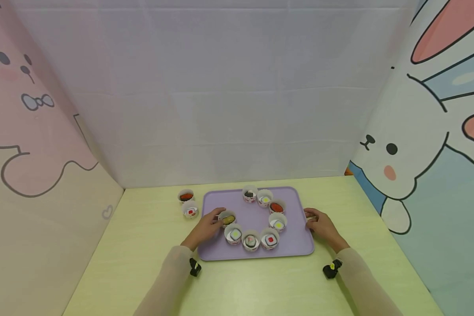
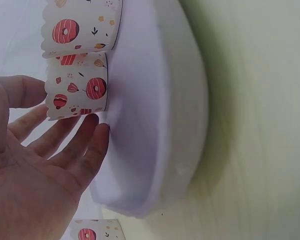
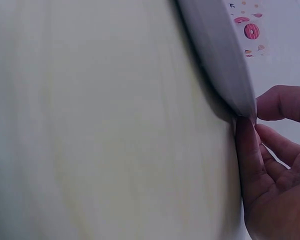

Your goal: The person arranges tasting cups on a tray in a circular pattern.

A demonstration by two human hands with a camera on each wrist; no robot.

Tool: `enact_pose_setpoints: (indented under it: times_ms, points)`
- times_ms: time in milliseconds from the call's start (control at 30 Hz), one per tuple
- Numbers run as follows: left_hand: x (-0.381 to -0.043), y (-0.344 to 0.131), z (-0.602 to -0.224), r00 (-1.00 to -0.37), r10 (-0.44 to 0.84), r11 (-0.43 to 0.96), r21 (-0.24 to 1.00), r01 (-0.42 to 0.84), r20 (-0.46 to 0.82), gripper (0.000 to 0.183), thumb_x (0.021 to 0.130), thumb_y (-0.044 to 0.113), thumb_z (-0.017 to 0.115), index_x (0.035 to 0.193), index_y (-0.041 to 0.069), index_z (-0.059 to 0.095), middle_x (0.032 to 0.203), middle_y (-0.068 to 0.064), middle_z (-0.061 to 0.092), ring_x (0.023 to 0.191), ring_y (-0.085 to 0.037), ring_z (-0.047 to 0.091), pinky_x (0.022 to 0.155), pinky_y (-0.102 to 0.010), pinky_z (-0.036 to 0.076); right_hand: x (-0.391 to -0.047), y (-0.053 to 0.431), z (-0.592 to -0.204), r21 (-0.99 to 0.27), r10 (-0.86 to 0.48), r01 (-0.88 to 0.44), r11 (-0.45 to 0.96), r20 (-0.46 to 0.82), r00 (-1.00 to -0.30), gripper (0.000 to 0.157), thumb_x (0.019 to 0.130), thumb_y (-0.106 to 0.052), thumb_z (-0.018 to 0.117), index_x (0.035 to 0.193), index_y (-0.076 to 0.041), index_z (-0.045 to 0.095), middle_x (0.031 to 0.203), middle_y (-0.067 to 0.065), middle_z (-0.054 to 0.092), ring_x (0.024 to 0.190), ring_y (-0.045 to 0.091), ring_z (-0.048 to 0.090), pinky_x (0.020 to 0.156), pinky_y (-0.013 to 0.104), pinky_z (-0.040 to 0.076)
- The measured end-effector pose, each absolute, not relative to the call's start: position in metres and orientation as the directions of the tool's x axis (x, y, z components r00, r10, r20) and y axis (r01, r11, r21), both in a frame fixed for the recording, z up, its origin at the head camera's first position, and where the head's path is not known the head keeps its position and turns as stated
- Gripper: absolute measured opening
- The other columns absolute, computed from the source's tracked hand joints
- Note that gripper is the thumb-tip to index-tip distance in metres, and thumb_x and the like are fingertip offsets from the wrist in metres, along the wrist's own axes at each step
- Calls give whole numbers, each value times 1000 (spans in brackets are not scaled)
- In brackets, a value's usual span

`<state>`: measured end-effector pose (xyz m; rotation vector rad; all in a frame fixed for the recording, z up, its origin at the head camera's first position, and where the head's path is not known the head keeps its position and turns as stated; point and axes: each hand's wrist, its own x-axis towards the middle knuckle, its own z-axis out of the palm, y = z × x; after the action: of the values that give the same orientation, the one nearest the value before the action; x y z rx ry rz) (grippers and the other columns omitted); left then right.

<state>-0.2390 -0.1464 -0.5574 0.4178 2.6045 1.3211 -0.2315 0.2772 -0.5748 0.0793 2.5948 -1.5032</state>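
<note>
My left hand [image 1: 207, 228] holds a doughnut-printed paper baking cup [image 2: 80, 85] near the tray's left side, its thumb on one side and fingers on the other. Inside that cup lies a yellowish piece [image 1: 229, 220]. At the tray's right edge my right hand [image 1: 323, 227] grips the rim with thumb and fingertips. The purple tray [image 1: 250, 214] carries several such cups in a curved row. Among them are a cup with an orange-red piece [image 1: 277, 206], one with a red-centred white piece [image 1: 270, 239] and one with a yellow-centred piece [image 1: 278, 223].
Left of the tray, two more cups stand on the pale yellow table [image 1: 142, 245], one with an orange-red topping [image 1: 186, 196] and one with a red-centred piece [image 1: 190, 210]. A white curtain [image 1: 229, 109] hangs behind, and printed side walls flank the table.
</note>
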Motion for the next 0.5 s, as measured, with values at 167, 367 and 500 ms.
enact_pose_setpoints:
  times_ms: [167, 367, 500]
  points:
    - [-236, -151, -551, -944, 330, 552, 815, 176, -20, 47, 99, 14, 54, 144, 8, 46, 143, -18, 52, 123, -38, 57, 101, -52, 47, -231, 277, -575, -859, -27, 113, 499, -146, -989, 58, 81, 4, 58, 138, 3, 49, 122, 21, 57, 89, 15, 58, 69, 26, 51]
    - [-236, -160, -541, -951, 305, 533, 819, 212, 47, 46, 98, 12, 56, 142, 5, 48, 140, -16, 55, 125, -36, 56, 102, -50, 47, -231, 278, -575, -860, -28, 111, 498, -144, -989, 58, 81, 4, 58, 139, 3, 49, 122, 22, 57, 90, 16, 59, 69, 26, 51]
    - [-237, -166, -531, -956, 279, 515, 826, 227, 88, 46, 96, 13, 59, 141, 7, 49, 142, -17, 54, 128, -36, 54, 101, -48, 48, -232, 278, -576, -863, -25, 119, 492, -150, -988, 58, 81, 4, 59, 138, 2, 50, 121, 21, 57, 90, 15, 58, 69, 26, 51]
